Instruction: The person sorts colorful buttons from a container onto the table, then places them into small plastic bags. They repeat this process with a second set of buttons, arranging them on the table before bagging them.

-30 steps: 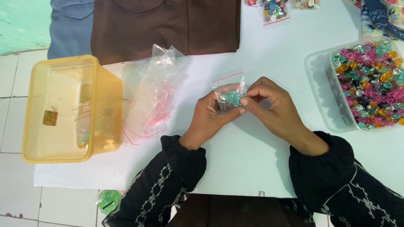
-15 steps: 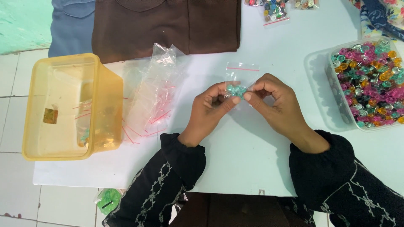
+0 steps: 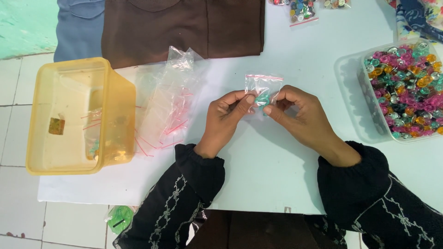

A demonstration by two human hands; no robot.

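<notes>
Over a white board (image 3: 258, 184), my left hand (image 3: 226, 121) and my right hand (image 3: 300, 117) pinch a small clear zip bag (image 3: 263, 90) between thumbs and forefingers. The bag has a red strip along its top and holds a few teal buttons near my fingertips. Its top edge points away from me. Both sleeves are black with pale embroidery.
A pile of empty clear zip bags (image 3: 168, 108) lies left of my hands. A yellow plastic tub (image 3: 76, 115) stands at the board's left edge. A clear tray (image 3: 406, 87) of mixed coloured buttons sits at the right. Brown cloth (image 3: 184, 25) lies at the back.
The small bag has been turned so its red-striped top lies flat and points away. My hands have shifted slightly and now pinch it lower, by the buttons.
</notes>
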